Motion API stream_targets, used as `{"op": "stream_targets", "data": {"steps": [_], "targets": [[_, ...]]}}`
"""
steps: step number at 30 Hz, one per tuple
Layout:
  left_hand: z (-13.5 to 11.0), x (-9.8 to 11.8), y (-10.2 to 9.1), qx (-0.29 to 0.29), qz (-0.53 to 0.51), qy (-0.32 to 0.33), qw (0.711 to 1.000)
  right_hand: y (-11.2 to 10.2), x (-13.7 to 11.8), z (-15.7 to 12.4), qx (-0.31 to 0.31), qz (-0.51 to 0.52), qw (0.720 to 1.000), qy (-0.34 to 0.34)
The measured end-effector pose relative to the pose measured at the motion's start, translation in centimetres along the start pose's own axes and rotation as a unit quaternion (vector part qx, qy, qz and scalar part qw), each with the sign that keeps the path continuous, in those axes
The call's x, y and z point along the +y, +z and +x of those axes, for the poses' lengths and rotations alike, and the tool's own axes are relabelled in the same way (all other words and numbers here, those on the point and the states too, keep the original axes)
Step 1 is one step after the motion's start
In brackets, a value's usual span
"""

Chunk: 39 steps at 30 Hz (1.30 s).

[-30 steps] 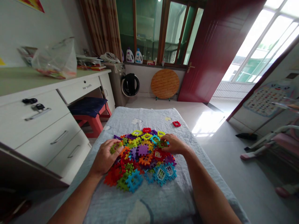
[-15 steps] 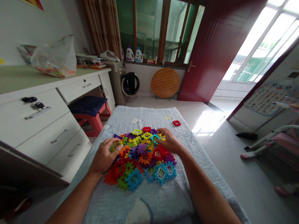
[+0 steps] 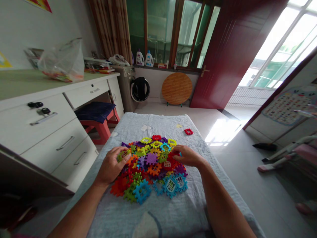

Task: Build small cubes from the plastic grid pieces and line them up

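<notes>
A pile of colourful plastic interlocking building blocks with notched edges lies on the cloth-covered table. At the pile's left side my left hand is closed, thumb and fingers around a green block with a window grid. My right hand pinches at a red block on the right side, its fingertips partly hidden. Near that hand lie a green block and a light blue frame block. Blue window blocks rest at the near edge of the pile.
A lone red block lies apart at the table's far right. On the left stands a white desk with drawers and a plastic bag. A red stool is beside it. Behind are a washing machine and a round wooden board.
My right hand has moved back toward me and slightly right, from the light blue and yellow blocks to the red ones. The left hand stays in place. The view has shifted slightly.
</notes>
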<state>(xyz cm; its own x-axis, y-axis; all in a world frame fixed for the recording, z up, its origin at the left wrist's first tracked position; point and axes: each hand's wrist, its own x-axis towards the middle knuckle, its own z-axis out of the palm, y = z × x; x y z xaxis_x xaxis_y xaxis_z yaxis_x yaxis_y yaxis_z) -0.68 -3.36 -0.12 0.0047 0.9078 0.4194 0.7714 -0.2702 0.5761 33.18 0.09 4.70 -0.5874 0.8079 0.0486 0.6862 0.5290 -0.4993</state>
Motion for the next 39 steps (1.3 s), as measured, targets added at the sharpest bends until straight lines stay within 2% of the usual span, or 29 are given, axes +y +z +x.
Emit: {"op": "stream_targets", "data": {"steps": [5, 8, 11, 13, 17, 20, 22, 25, 27, 32, 39], "targets": [[0.1, 0.3, 0.0, -0.001, 0.003, 0.001, 1.0, 0.2, 0.9, 0.3, 0.145, 0.051, 0.985, 0.078], [0.1, 0.2, 0.0, 0.005, 0.007, 0.006, 1.0, 0.4, 1.8, 0.4, 0.217, 0.005, 0.97, 0.11], [0.0, 0.1, 0.0, 0.005, 0.009, 0.008, 1.0, 0.5, 2.1, 0.4, 0.256, -0.056, 0.958, 0.114], [0.0, 0.1, 0.1, 0.002, 0.009, 0.007, 1.0, 0.6, 1.8, 0.4, 0.237, -0.07, 0.964, 0.102], [0.0, 0.1, 0.0, -0.003, 0.005, 0.003, 1.0, 0.3, 0.9, 0.4, 0.125, -0.009, 0.99, 0.06], [0.0, 0.1, 0.0, 0.001, 0.005, 0.004, 1.0, -0.2, 0.8, 0.0, 0.126, 0.008, 0.991, 0.051], [-0.1, 0.0, 0.1, 0.0, 0.008, 0.003, 1.0, -0.5, 1.0, -0.5, 0.108, -0.018, 0.993, 0.035], [0.0, -0.2, 0.2, -0.003, 0.005, 0.004, 1.0, -0.3, 1.2, -1.0, 0.019, -0.077, 0.996, 0.038], [0.0, -0.2, 0.2, -0.002, 0.003, 0.005, 1.0, 0.2, 1.0, -1.1, -0.015, -0.12, 0.991, 0.054], [-0.1, -0.2, 0.2, -0.003, 0.003, 0.001, 1.0, 0.8, 0.5, -0.7, -0.007, -0.161, 0.986, 0.052], [-0.1, -0.3, 0.2, -0.009, 0.005, 0.003, 1.0, -0.2, 1.0, -0.2, 0.036, -0.026, 0.998, -0.052]]}}
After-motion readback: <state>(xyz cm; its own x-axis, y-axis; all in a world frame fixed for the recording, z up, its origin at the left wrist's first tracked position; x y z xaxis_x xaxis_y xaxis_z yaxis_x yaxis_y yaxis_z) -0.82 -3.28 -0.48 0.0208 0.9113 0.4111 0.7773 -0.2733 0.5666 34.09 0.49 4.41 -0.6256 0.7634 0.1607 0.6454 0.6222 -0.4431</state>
